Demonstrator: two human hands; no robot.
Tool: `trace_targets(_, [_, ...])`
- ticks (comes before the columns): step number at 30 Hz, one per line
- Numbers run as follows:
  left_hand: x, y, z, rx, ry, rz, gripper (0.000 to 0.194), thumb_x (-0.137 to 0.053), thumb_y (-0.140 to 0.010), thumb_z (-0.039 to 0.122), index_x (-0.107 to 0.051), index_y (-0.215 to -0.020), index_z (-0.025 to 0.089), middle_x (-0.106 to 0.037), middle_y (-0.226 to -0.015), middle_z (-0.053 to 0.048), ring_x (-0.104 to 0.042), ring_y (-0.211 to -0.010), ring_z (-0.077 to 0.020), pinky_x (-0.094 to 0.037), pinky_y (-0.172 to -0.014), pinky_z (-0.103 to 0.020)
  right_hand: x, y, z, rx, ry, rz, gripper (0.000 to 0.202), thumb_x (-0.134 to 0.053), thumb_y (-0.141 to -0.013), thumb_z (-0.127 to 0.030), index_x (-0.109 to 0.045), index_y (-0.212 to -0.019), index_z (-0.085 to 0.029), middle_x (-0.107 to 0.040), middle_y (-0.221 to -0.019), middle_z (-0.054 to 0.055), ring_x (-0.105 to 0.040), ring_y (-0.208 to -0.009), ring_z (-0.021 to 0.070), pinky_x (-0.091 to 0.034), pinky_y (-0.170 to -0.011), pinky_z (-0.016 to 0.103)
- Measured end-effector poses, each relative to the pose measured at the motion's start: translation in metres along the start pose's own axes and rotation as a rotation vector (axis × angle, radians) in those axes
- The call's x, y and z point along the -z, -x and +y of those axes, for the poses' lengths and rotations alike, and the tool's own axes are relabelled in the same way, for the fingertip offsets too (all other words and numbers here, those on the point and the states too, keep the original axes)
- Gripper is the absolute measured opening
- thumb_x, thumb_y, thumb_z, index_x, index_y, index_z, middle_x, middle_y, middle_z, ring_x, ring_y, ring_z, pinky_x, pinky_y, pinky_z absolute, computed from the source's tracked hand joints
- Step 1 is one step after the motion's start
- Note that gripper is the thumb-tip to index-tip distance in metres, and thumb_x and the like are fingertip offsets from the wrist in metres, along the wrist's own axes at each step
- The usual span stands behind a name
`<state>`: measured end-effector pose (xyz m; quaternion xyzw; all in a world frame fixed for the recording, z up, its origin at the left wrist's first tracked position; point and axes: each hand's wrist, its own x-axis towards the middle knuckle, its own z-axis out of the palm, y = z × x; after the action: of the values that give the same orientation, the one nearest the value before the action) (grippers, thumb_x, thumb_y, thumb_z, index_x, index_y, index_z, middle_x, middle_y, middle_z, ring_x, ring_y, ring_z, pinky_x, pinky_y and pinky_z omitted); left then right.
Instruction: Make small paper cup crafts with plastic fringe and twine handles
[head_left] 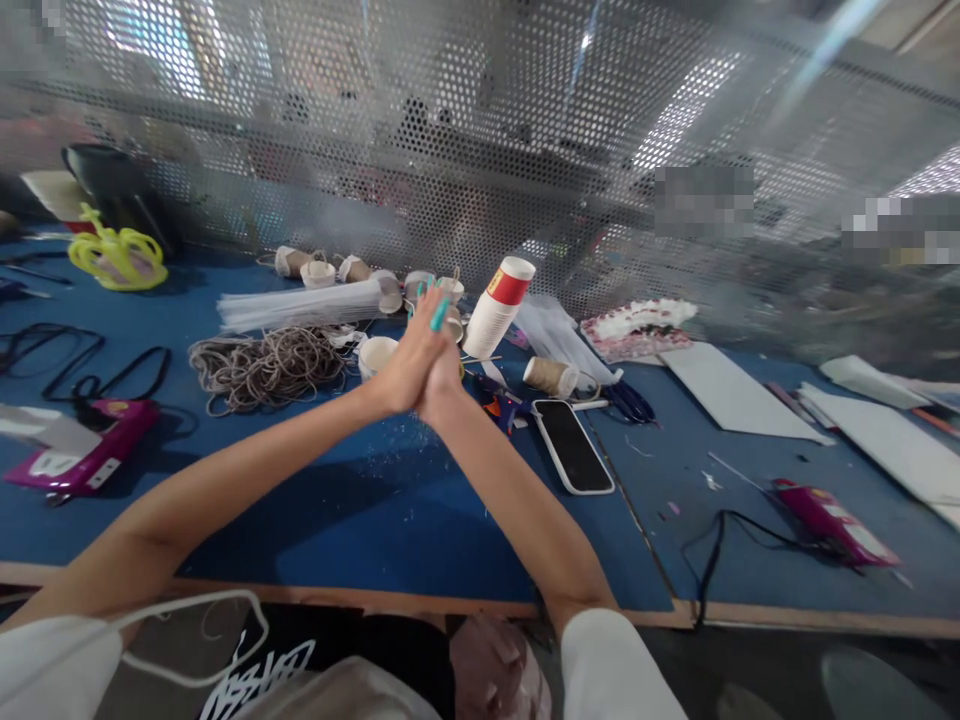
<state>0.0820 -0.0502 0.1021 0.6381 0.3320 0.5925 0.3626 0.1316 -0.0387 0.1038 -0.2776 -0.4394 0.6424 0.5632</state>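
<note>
My left hand (pixel 412 355) and my right hand (pixel 444 375) are pressed together, palm against palm, above the blue table. Their fingers stretch upward and away, with long turquoise nails. No object shows between the palms, and part of the right hand is hidden behind the left. Just left of the hands stands a white paper cup (pixel 376 354). A tilted stack of paper cups (pixel 499 310), the top one with a red band, is close on the right. White crumbs (pixel 405 450) lie scattered on the table beneath.
Left of the hands lie a tangle of grey-brown cord (pixel 266 368) and a bundle of white strips (pixel 300 305). A phone (pixel 574 447) and a twine spool (pixel 551 377) lie to the right. Magenta devices with black cables (pixel 105 450) sit at both sides. A perforated metal screen (pixel 465 150) closes the back.
</note>
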Motion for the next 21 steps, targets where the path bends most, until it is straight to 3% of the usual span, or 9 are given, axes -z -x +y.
trace_targets(2, [0.019, -0.015, -0.004, -0.007, -0.017, 0.039, 0.047, -0.039, -0.094, 0.039, -0.049, -0.137, 0.023, -0.042, -0.150, -0.002, -0.005, -0.152, -0.0245, -0.004, -0.123, -0.041, -0.009, 0.001, -0.008, -0.022, 0.160, -0.047, 0.061, -0.027, -0.088, -0.067, -0.056, -0.126, -0.030, -0.064, -0.121, 0.005, -0.044, -0.136, 0.0252, -0.038, -0.108, 0.050])
trace_targets(6, [0.051, -0.029, -0.004, -0.078, -0.077, -0.134, 0.035, -0.045, -0.092, 0.040, -0.068, -0.112, 0.023, -0.063, -0.123, -0.005, -0.035, -0.141, -0.0291, -0.022, -0.119, -0.039, -0.006, 0.005, -0.046, -0.216, 0.317, -0.330, 0.069, -0.022, -0.086, -0.075, -0.063, -0.109, -0.025, -0.069, -0.092, 0.008, -0.060, -0.113, 0.0293, -0.048, -0.093, 0.050])
trace_targets(8, [0.058, -0.029, -0.004, -0.056, -0.125, -0.221, 0.034, -0.049, -0.091, 0.044, -0.071, -0.102, 0.021, -0.069, -0.096, -0.007, -0.056, -0.118, -0.0309, -0.037, -0.108, -0.041, 0.003, 0.003, -0.065, -0.316, 0.290, -0.453, 0.068, -0.023, -0.086, -0.075, -0.062, -0.107, -0.023, -0.068, -0.089, 0.008, -0.061, -0.106, 0.0296, -0.048, -0.089, 0.054])
trace_targets(10, [0.060, -0.029, -0.006, -0.036, -0.197, -0.264, 0.035, -0.053, -0.089, 0.046, -0.072, -0.099, 0.019, -0.066, -0.075, -0.005, -0.064, -0.088, -0.0266, -0.047, -0.092, -0.039, 0.011, -0.001, -0.076, -0.398, 0.211, -0.539, 0.067, -0.024, -0.087, -0.074, -0.061, -0.106, -0.021, -0.068, -0.091, 0.008, -0.061, -0.104, 0.0296, -0.046, -0.088, 0.058])
trace_targets(13, [0.063, -0.033, -0.011, -0.026, -0.278, -0.246, 0.033, -0.057, -0.087, 0.044, -0.073, -0.091, 0.015, -0.060, -0.061, -0.002, -0.059, -0.064, -0.0188, -0.049, -0.077, -0.034, 0.019, -0.010, -0.078, -0.425, 0.178, -0.536, 0.061, -0.033, -0.088, -0.069, -0.061, -0.102, -0.017, -0.069, -0.093, 0.012, -0.060, -0.108, 0.0317, -0.045, -0.088, 0.061])
trace_targets(16, [0.072, -0.041, -0.015, 0.030, -0.221, -0.154, 0.036, -0.054, -0.089, 0.044, -0.071, -0.086, 0.013, -0.061, -0.057, -0.004, -0.061, -0.061, -0.0182, -0.051, -0.072, -0.033, 0.026, -0.018, -0.077, -0.398, 0.207, -0.486, 0.061, -0.038, -0.086, -0.065, -0.062, -0.099, -0.010, -0.069, -0.094, 0.017, -0.059, -0.111, 0.0353, -0.046, -0.087, 0.062])
trace_targets(21, [0.096, -0.054, -0.006, 0.173, 0.018, 0.026, 0.043, -0.040, -0.097, 0.042, -0.063, -0.115, 0.010, -0.074, -0.077, -0.010, -0.070, -0.070, -0.0187, -0.056, -0.073, -0.033, 0.044, -0.025, -0.086, -0.356, 0.245, -0.409, 0.061, -0.042, -0.085, -0.060, -0.060, -0.102, -0.004, -0.069, -0.099, 0.023, -0.061, -0.111, 0.0373, -0.048, -0.087, 0.061])
